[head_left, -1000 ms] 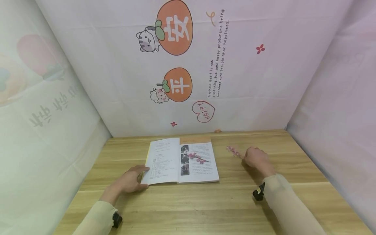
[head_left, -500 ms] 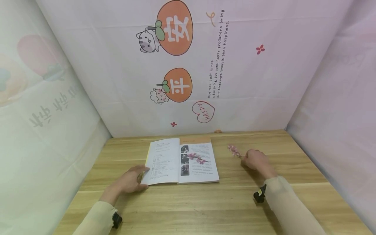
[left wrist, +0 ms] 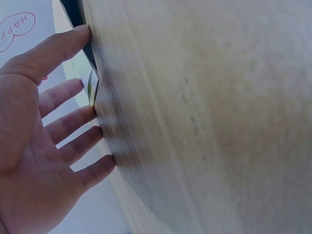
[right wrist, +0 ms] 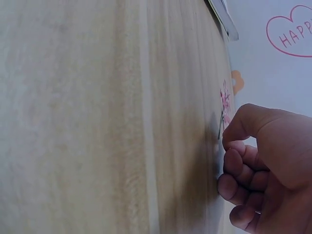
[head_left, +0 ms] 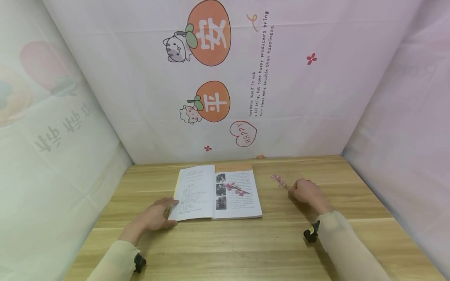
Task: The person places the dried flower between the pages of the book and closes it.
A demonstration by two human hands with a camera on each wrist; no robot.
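Note:
An open book [head_left: 195,195] lies on the table with a pink blossom sprig [head_left: 236,189] across its right page. My left hand [head_left: 154,214] rests at the book's lower left corner, thumb and fingers spread and touching its edge; in the left wrist view that hand [left wrist: 48,122] has its fingers extended. To the right of the book, my right hand [head_left: 308,191] pinches the stem of a second pink blossom sprig [head_left: 279,180], whose flowers point up and left. The right wrist view shows the right hand [right wrist: 268,165] with curled fingers, beside the pink flowers [right wrist: 225,100].
The wooden table [head_left: 232,249] runs back to a white cloth wall [head_left: 299,117] printed with cartoons and lettering. More white cloth hangs on the left [head_left: 42,175] and on the right [head_left: 404,136]. A black device [head_left: 311,233] sits on the right wrist, another [head_left: 140,263] on the left.
The right hand and its sprig have shifted very slightly, the flower end tilting a little up and back down. The left hand and the book have stayed in place.

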